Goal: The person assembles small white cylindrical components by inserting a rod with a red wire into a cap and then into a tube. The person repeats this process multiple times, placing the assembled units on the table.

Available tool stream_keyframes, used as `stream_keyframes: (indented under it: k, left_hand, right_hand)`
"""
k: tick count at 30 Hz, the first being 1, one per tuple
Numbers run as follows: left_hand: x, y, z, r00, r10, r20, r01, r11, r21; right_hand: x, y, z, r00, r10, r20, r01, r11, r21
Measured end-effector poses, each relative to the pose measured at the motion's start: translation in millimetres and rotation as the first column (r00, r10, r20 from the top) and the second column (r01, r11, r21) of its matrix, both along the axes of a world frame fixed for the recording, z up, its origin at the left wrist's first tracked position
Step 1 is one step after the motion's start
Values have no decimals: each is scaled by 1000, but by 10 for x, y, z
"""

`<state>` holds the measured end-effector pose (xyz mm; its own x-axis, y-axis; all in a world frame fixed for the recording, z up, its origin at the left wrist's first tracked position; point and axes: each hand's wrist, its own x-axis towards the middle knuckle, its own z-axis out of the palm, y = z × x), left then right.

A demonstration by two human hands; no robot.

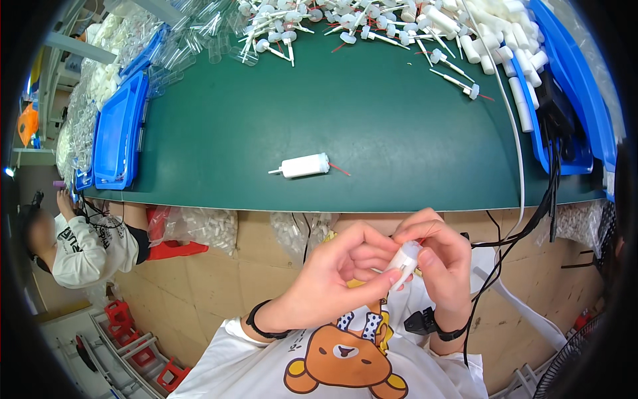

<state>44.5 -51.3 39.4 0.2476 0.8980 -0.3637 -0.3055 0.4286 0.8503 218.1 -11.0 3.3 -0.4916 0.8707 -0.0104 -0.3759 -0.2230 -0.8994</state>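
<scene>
Between both my hands, just off the near edge of the green table (219, 126), is a small white cylinder (403, 262) with a translucent cap and a red wire at its upper end. My left hand (355, 266) grips its body with the thumb in front. My right hand (438, 256) closes its fingers around the capped end. On the table ahead lies a similar white cylinder (304, 166) with a thin white stem at its left end and a red wire at its right. Part of the held piece is hidden by my fingers.
Many white stems with caps and red wires (372, 20) pile up at the far edge. White tubes (522, 40) heap at the far right beside a blue tray (585, 80). Clear tubes lie far left near another blue tray (118, 133). A white cable (515, 133) crosses the right side. Another person (93, 246) sits at left.
</scene>
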Motion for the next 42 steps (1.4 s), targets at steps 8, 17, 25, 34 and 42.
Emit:
stream_keyframes:
  k: [8, 17, 25, 34, 42]
  left_hand:
    - [53, -15, -15, 976, 16, -215, 13, 991, 136]
    - [20, -52, -81, 999, 15, 32, -17, 997, 74]
    - [-22, -77, -205, 997, -77, 32, 73, 991, 115]
    - [-152, -149, -308, 989, -1, 149, -10, 997, 74]
    - [-486, -152, -391, 993, 56, 108, -73, 985, 158]
  right_hand:
    - [47, 19, -33, 1000, 21, 8, -21, 1000, 7]
    - [58, -93, -63, 977, 22, 211, -53, 989, 141]
    - [-58, -161, -1, 889, -51, 454, -81, 960, 268]
    - [-155, -80, 128, 844, -5, 537, -195, 929, 315]
    - [-540, 367, 615, 816, -70, 574, -309, 786, 535]
